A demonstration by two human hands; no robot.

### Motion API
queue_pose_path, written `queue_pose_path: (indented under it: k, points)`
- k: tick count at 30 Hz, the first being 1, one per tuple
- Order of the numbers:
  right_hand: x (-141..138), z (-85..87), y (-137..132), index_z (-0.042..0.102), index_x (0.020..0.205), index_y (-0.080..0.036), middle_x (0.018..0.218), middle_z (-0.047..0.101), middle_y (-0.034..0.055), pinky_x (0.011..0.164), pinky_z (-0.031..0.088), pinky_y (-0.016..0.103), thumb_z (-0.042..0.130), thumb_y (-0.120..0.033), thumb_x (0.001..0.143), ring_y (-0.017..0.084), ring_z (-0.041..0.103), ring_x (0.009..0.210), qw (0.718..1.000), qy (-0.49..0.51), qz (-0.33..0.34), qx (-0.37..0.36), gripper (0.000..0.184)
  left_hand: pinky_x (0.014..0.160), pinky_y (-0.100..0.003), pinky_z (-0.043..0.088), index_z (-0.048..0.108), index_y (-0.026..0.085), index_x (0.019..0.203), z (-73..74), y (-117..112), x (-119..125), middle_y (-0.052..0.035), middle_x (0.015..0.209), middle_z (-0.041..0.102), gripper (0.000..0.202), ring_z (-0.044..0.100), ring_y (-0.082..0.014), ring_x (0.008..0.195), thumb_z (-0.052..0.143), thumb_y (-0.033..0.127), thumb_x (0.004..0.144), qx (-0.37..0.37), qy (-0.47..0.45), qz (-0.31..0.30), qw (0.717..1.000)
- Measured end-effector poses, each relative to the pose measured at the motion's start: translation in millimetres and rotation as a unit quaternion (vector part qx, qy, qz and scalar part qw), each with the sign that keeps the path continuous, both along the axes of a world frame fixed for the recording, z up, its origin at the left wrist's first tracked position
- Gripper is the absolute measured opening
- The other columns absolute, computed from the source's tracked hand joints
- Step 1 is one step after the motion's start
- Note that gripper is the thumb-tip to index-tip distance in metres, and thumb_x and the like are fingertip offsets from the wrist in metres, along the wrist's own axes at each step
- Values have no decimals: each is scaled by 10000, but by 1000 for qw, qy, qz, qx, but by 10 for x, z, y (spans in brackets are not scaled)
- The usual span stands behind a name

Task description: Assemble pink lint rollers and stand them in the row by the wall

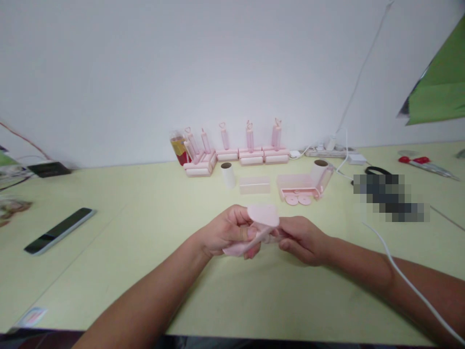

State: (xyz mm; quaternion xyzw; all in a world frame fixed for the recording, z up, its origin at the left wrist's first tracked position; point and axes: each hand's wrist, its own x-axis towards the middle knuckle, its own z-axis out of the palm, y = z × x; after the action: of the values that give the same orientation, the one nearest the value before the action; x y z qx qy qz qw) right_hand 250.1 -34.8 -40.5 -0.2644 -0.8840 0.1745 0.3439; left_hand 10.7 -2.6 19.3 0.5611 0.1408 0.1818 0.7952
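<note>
Over the near middle of the table, my left hand (230, 230) is closed around a pink lint roller frame (264, 215), a plastic piece with a rounded end plate facing up. My right hand (305, 237) meets it from the right, its fingers pinched on a pale, see-through part (274, 237) that looks like the roller's handle. Fingers partly hide where the two pieces meet. Just beyond my hands lie a clear pink cover (254, 185), a white paper roll (228, 175) standing on end, and a pink open housing (300, 193) with two round pink discs (298, 200) before it.
Several pink lint rollers (250, 155) with upright handles line the wall, beside a red-and-yellow bottle (179, 149). A second paper roll (319, 169) stands right. A phone (60, 231) lies left. Scissors (425, 164) and a power strip (329, 152) sit right; a white cable (392, 264) crosses my right forearm.
</note>
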Motion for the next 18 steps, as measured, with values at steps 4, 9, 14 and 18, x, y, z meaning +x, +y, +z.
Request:
queue_pose_path:
  k: [4,9,14,18]
  points:
    - [71,-30,62,481,851,-202,699,483,-2,585,326,269,365,-471,994,148,441,611,999,11,-51,13,326,495,-216,441,678,97,905,77,-6,-39,-79,763,669,300,570,-105,517,743,367,791,33,-35,54,997]
    - [58,-48,94,486,869,-195,720,470,11,615,342,296,366,-501,985,165,431,647,998,-1,-54,25,349,578,-221,461,651,117,1014,86,247,-116,-66,829,675,320,597,-112,612,671,393,854,189,90,231,950]
    - [-41,-43,101,512,923,-181,864,553,88,766,415,385,375,-451,986,227,487,827,998,-37,-30,28,309,649,-265,456,704,173,1073,-57,576,-13,-36,818,670,268,580,-139,667,550,327,919,470,264,283,794]
    - [-70,-26,91,527,938,-174,995,601,129,858,438,426,416,-397,982,247,521,938,998,-57,-13,10,253,827,-347,445,720,179,1060,-150,775,269,-91,941,686,258,601,-217,904,509,224,919,679,362,227,597]
